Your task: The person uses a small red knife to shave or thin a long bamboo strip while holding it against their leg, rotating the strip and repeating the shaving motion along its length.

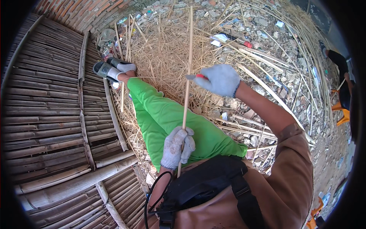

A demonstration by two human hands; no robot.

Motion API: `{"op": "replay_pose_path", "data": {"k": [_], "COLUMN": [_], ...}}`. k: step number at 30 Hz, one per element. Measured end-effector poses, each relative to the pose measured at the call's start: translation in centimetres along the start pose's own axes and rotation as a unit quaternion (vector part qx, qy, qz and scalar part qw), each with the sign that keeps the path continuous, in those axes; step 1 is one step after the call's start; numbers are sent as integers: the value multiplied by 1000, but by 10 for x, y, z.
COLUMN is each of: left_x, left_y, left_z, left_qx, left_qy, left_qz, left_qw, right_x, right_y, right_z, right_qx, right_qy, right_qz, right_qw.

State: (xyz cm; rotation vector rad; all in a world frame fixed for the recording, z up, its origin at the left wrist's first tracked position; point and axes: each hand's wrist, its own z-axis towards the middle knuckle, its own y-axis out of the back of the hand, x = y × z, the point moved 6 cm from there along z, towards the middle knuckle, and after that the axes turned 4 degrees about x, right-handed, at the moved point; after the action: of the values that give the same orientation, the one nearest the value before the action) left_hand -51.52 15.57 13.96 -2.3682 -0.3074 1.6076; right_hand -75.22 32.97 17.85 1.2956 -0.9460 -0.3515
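My left hand (177, 147), in a pale knit glove, is closed around a long thin bamboo strip (188, 53) near its lower end. The strip rises almost upright past my green trousers (167, 108) toward the far ground. My right hand (220, 80), also gloved, grips a small knife (199, 76) with a red handle. Its short grey blade points left and meets or overlaps the strip about halfway up; whether it cuts in cannot be told. The fingers of my right hand partly hide the handle.
A slatted bamboo panel (49, 110) fills the left side, below a brick wall (82, 13). Dry shavings (164, 49) cover the ground ahead. Split bamboo strips (263, 61) lie over rubble at right. Another person's dark-clothed leg (337, 63) and an orange chair (340, 110) show at the right edge.
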Motion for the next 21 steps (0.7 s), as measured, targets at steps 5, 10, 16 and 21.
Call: {"op": "replay_pose_path", "data": {"k": [5, 10, 16, 21], "left_x": [-4, 7, 18, 13], "left_y": [-1, 11, 41, 67], "left_z": [0, 10, 12, -27], "left_qx": [-6, 0, -21, -127], "left_qy": [5, 10, 23, 91], "left_qz": [1, -56, -92, 18], "left_qw": [1000, 998, 995, 988], "right_x": [32, -32, 20, 11], "right_y": [-11, -40, -146, -173], "right_z": [-16, 21, 61, 107], "right_qx": [54, 0, 45, 64], "right_qy": [69, -54, -138, -207], "right_qz": [5, 183, 507, 566], "right_qw": [996, 982, 850, 795]}}
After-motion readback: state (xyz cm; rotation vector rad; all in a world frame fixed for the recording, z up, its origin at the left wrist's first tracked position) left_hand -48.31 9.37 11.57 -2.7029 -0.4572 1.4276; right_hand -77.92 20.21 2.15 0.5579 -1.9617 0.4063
